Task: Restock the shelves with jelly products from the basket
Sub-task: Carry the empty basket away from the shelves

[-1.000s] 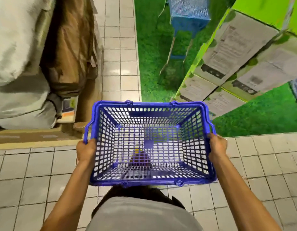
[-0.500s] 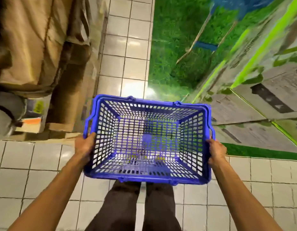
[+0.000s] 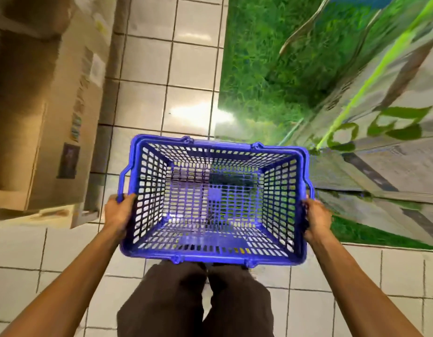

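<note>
- Basket [image 3: 212,258], blue plastic mesh, is carried level in front of the person, above dark trousers [image 3: 186,302] and a white tiled floor [image 3: 186,57].
- The left hand [image 3: 118,215] grasps the basket's left rim, fingers curled over the edge just below the folded handle [image 3: 123,181]. The right hand [image 3: 317,221] clasps the right rim in the same way.
- Inside the basket no jelly products can be made out. The floor shows through the mesh, and a dark patch toward the far end is too blurred to name.
- Left of the basket stands a brown carton [image 3: 40,117], and beyond the basket lies green turf [image 3: 254,69]. To its right are printed boxes [image 3: 393,166], smeared by motion blur.
- No shelf is in view on any side of the basket.
- The step in hand appears to be carrying. Since the basket looks empty, either the stocking is finished or a refill is due, and this view does not settle which.
- The next move likely calls for a steady two-handed hold along the tiled lane between carton and boxes. The basket would then need a firm spot to rest on, since neither hand is free to lift stock.
</note>
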`<state>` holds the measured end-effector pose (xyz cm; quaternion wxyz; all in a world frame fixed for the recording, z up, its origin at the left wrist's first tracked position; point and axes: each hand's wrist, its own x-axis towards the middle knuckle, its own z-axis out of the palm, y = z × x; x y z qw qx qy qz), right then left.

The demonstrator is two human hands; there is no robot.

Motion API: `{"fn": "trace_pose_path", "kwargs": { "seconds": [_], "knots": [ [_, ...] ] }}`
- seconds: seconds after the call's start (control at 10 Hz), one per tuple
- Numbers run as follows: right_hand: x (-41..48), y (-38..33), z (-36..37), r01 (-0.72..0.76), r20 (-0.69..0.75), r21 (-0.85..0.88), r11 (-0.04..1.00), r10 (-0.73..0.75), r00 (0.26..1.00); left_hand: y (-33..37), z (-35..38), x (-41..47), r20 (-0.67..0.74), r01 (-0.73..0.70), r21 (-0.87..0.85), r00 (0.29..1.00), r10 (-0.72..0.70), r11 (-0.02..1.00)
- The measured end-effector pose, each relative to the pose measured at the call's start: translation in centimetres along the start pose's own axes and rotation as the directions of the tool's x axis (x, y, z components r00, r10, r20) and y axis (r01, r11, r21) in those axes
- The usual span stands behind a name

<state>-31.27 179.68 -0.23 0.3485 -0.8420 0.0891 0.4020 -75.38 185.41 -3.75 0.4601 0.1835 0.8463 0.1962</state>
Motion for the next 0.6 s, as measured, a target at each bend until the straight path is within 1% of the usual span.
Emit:
{"fn": "trace_pose_path", "kwargs": {
  "seconds": [0.2,0.3,0.4,0.5,0.6],
  "knots": [
    [4.9,3.1,1.2,0.006,-0.018,0.035,0.999,-0.005,1.0,-2.6,3.3,1.8,-0.058,-0.033,0.05,0.998,0.035,0.998],
    [5.0,3.5,0.9,0.06,0.007,0.017,0.998,-0.06,0.998,-3.0,3.0,1.3,-0.057,-0.087,0.119,0.994,0.094,0.989],
    [4.9,3.9,0.3,0.082,0.03,-0.03,0.996,-0.081,0.996,-2.8,2.9,1.1,0.011,-0.114,0.223,0.993,0.114,0.968],
    [3.3,3.2,-0.2,0.146,-0.011,-0.273,0.951,-0.155,0.988,-1.4,2.6,-0.4,-0.064,-0.1,0.417,0.988,0.139,0.903],
    [-0.5,1.6,-1.3,0.2,-0.067,-0.407,0.891,-0.248,0.967,1.8,2.3,-3.9,-0.129,-0.004,0.376,0.99,0.056,0.926]
  ]
}}
